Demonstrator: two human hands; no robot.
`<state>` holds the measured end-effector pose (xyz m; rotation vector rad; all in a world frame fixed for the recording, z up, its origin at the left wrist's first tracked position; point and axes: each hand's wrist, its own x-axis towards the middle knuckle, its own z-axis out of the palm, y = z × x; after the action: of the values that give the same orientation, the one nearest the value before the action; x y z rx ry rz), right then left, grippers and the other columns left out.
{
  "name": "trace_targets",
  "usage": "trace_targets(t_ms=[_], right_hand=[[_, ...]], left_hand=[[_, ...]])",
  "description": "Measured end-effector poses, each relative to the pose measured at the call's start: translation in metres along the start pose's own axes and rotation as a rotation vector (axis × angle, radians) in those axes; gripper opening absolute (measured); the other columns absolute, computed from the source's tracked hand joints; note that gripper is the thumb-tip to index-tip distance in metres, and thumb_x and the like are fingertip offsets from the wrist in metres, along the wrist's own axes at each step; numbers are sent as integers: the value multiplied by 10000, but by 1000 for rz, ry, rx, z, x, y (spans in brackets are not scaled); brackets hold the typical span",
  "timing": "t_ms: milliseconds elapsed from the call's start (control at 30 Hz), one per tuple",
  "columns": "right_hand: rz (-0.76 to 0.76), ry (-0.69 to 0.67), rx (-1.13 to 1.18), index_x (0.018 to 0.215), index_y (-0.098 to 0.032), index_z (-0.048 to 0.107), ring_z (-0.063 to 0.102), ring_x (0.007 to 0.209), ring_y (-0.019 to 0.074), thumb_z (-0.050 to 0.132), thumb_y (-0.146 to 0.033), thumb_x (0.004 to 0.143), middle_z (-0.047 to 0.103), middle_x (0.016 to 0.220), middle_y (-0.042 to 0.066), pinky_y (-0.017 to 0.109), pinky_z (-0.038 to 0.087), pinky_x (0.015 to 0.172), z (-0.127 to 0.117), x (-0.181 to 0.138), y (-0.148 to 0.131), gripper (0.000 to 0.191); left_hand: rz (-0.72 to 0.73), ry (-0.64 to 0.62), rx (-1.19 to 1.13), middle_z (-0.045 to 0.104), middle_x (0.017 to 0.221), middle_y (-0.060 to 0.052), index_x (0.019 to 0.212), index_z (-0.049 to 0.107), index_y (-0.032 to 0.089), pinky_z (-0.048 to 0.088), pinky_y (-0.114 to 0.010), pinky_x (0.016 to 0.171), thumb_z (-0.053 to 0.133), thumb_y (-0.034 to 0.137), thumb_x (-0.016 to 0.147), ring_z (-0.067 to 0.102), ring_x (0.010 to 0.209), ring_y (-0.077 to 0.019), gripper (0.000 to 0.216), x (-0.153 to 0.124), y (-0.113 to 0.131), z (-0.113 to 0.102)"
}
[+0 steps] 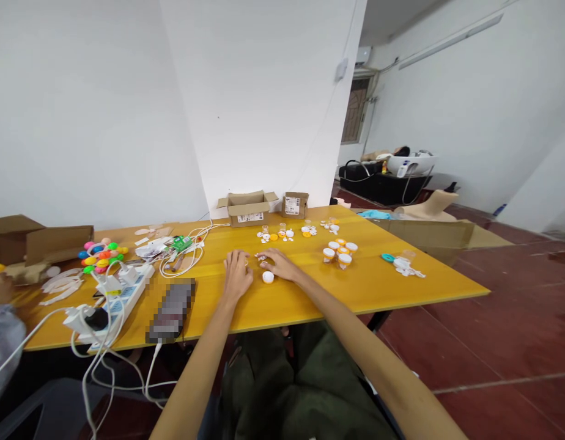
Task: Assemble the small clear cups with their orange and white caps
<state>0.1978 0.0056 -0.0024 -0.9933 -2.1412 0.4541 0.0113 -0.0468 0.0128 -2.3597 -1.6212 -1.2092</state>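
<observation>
My left hand (238,273) rests on the yellow table (282,305), fingers bent and slightly apart; I make out nothing held in it. My right hand (279,264) faces it, with thumb and fingers curled around a small white plastic part (260,258), whose shape is too small to tell. Just in front of the hands sits a small round white cup-like piece (268,277), apart from the left hand and close to the right. To the right stands a cluster of small jars (343,259) with white and orange tops.
Loose white, orange and clear parts (282,235) lie farther back, before two cardboard boxes (250,211). A teal ring (387,258) lies at right. Leftward are a phone (171,310), a power strip (126,300) with cables, colourful balls (103,255) and another person's sleeve (5,342).
</observation>
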Motion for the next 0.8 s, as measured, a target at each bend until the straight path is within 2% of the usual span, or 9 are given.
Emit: trace_targets(t_ms=[333, 600, 667, 800], right_hand=[[61, 53, -16, 937, -225, 739, 647, 1006, 215, 624, -150, 878, 724, 1003, 68, 369, 498, 935, -3, 0, 0, 150], [120, 134, -83, 858, -228, 715, 640, 960, 209, 630, -130, 856, 708, 942, 56, 336, 498, 873, -1, -2, 6, 130], [115, 152, -99, 850, -237, 712, 638, 947, 208, 632, -132, 850, 707, 930, 51, 331, 500, 856, 0, -2, 8, 132], [132, 172, -111, 840, -245, 703, 637, 946, 210, 627, -134, 853, 710, 935, 51, 334, 493, 860, -1, -4, 8, 135]], left_hand=[[45, -53, 27, 604, 1181, -122, 1027, 598, 251, 447, -516, 929, 484, 44, 709, 509, 1166, -333, 396, -2, -2, 2], [37, -59, 18, 582, 1246, -109, 1060, 619, 262, 417, -503, 968, 506, 79, 752, 468, 1224, -327, 376, -1, 1, -1], [77, -107, -13, 588, 1248, -95, 1098, 618, 272, 409, -494, 986, 520, 137, 797, 466, 1219, -312, 344, -2, 4, -4], [232, -299, -95, 618, 1190, -82, 1154, 607, 268, 411, -455, 997, 543, 299, 881, 509, 1157, -282, 282, -5, 11, -11]])
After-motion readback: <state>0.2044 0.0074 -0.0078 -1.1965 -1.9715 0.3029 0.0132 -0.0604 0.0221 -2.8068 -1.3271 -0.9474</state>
